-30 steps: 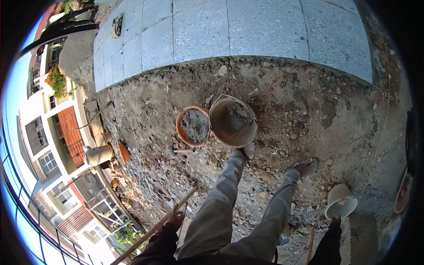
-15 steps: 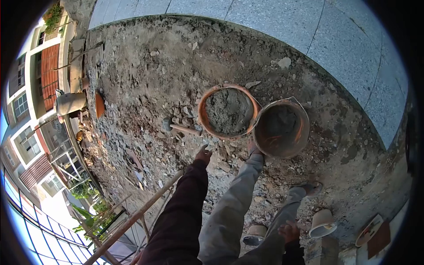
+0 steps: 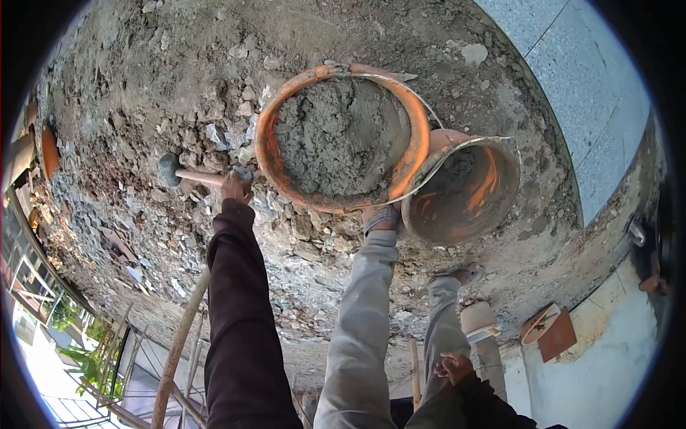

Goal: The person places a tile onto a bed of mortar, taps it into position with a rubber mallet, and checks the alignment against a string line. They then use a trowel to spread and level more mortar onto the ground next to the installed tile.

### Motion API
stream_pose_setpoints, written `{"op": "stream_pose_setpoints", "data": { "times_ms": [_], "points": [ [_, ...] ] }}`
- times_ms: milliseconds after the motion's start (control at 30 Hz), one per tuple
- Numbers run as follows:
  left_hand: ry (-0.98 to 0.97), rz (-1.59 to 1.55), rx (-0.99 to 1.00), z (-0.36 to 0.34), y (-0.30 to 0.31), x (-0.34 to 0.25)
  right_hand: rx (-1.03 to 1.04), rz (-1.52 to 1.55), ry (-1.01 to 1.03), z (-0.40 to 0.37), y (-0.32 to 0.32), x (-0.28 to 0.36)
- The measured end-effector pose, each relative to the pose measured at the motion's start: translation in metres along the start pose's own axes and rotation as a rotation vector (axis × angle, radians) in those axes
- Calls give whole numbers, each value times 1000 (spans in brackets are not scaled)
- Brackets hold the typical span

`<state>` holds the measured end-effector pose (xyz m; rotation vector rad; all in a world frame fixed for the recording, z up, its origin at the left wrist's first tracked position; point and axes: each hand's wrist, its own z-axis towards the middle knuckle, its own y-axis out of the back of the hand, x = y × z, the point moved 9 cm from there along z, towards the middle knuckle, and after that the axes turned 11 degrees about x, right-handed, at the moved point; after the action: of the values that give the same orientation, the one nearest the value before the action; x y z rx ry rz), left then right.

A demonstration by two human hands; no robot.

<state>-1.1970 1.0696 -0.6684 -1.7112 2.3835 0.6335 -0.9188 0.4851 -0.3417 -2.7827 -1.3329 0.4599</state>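
Note:
My left hand (image 3: 234, 189), in a dark sleeve, is closed round the end of the wooden handle of a mallet (image 3: 199, 176), whose dark, rounded head lies on the rubble. Just right of that hand stands an orange bucket (image 3: 416, 146) filled with lumpy grey mortar (image 3: 343, 136). A second bucket (image 3: 457, 225), smeared inside with mortar, leans against it, a wire handle across its rim. Near my right knee rests my right hand (image 3: 454, 367), fingers curled, nothing visible in them. My left foot (image 3: 381, 217) is beside the buckets.
Broken stones and rubble (image 3: 164, 236) cover the ground. A wooden pole (image 3: 180, 343) slants up at lower left. Pale paving (image 3: 572, 93) lies at upper right. A whitish bucket (image 3: 479, 319) and a brown tile (image 3: 557, 336) are by the wall. Another person's foot (image 3: 636, 232) shows at far right.
My left hand has moved onto the mallet's handle and closed there. The view has come closer and shifted, so the buckets look larger. My right hand stays by my knee.

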Motion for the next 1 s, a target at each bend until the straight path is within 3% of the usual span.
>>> {"op": "stream_pose_setpoints", "data": {
  "times_ms": [167,200,333,367,433,467,567,767,867,900,933,1000],
  "points": [
    [-221,55,-137,-18,43,-33,-94,-4,167,-11,15,69],
    [-186,80,-191,-38,58,-40,-100,2,204,-18,12,80],
    [-129,-144,-13,-107,120,-47,-72,60,269,-41,-4,68],
    [-142,-90,21,-135,131,-46,-60,86,273,-47,-11,62],
    [-82,-214,3,-243,93,-52,-73,112,299,-57,-20,49],
    [-139,-116,86,-261,112,-37,-60,116,321,-55,-25,36],
    [-32,63,36,-374,92,-22,-69,169,324,-50,-43,-7],
    [54,498,610,-558,-94,-21,97,328,354,-27,-77,-49],
    [74,853,857,-602,-183,7,142,391,421,-19,-71,-62],
    [7,1002,1027,-618,-230,20,133,472,429,-17,-64,-74],
    [-141,929,1083,-624,-268,42,123,553,436,-15,-59,-88],
    [-355,1646,1216,-642,-344,94,100,701,425,-12,-43,-117]
  ]
}}
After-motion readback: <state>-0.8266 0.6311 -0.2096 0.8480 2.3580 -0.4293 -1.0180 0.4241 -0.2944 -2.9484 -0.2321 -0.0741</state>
